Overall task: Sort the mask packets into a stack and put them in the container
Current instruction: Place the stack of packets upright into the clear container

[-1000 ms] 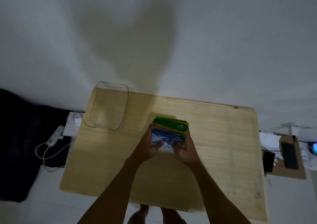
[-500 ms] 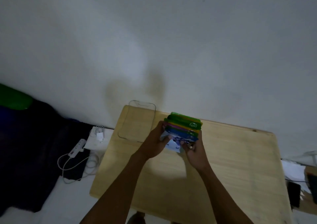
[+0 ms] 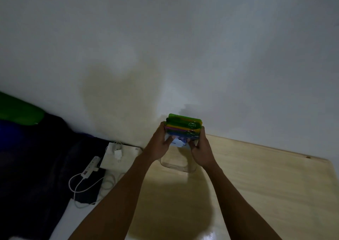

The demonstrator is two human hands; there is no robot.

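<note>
A stack of mask packets [image 3: 184,128], green on top with yellow, pink and blue edges below, hangs in the air between both hands. My left hand [image 3: 159,144] grips its left side and my right hand [image 3: 200,147] grips its right side. The stack is above the clear plastic container [image 3: 176,163], which stands at the wooden table's [image 3: 256,184] far left corner. The hands and packets hide most of the container; only its near wall shows.
A white wall rises right behind the table. On the floor to the left lie a white power strip [image 3: 90,167] with cables, a charger [image 3: 117,152] on a white box, and dark fabric [image 3: 36,157].
Both hands have carried the stack from the table's middle leftward and up, until it is over the clear container. The camera has turned left with them.
</note>
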